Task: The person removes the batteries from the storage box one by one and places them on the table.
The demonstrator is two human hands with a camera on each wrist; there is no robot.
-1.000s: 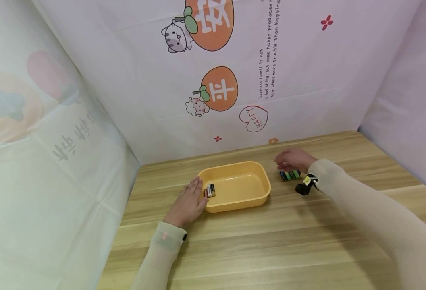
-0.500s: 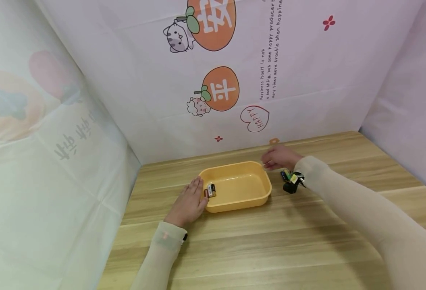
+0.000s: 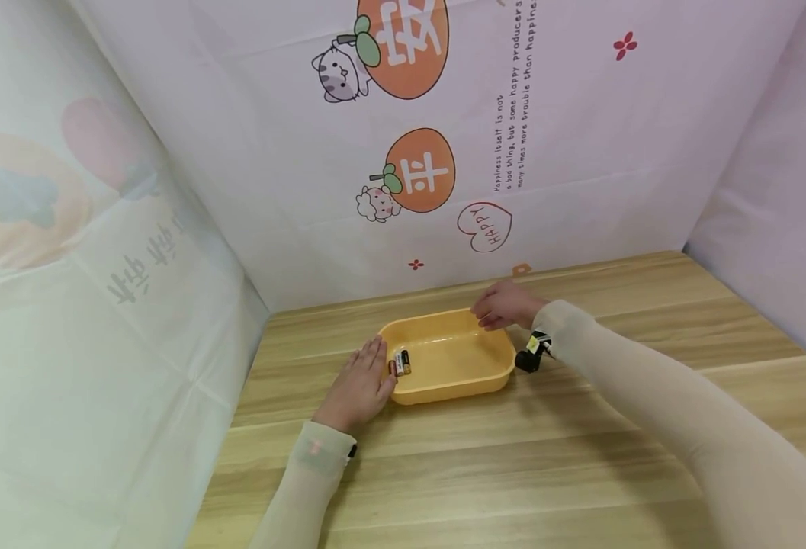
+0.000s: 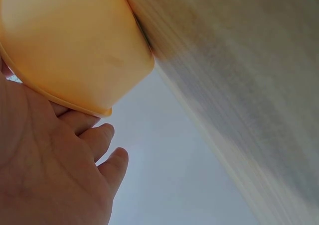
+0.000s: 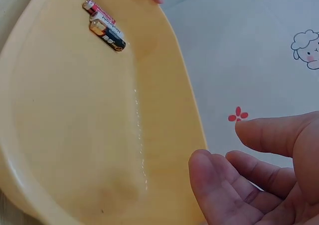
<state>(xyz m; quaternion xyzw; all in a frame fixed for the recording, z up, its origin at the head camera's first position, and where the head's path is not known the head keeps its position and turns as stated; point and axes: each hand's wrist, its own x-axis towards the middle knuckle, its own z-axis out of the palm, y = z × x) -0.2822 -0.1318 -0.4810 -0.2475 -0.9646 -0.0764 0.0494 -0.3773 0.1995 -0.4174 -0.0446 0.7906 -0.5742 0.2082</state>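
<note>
Yellow tray [image 3: 454, 393], batteries [image 3: 400, 364] inside its left end, is touched near the back edge of the surface [image 3: 444, 473] by the flattened left hand [image 3: 356, 387], while the right hand [image 3: 505, 303], parted, apparently empty, has been brought over the tray's back-right corner, seemingly allowing two-handed work.

Small boxed-in table corner; could be part of home or workroom, cannot tell which; table [image 3: 444, 473] has streaky wood look; far sheet [image 3: 293, 198] stands like wall, with left sheet [image 3: 101, 366] and right sheet [image 3: 773, 183] at sides; soft creases show it is closed in with cloth or thin plastic; cute prints on far sheet: orange fruits [image 3: 421, 169], striped cat [image 3: 339, 76], fluffy sheep [image 3: 378, 204], heart [image 3: 485, 227] saying HAPPY; yellow tub [image 3: 451, 393] on table holds batteries [image 3: 399, 363], everyday house things
</note>
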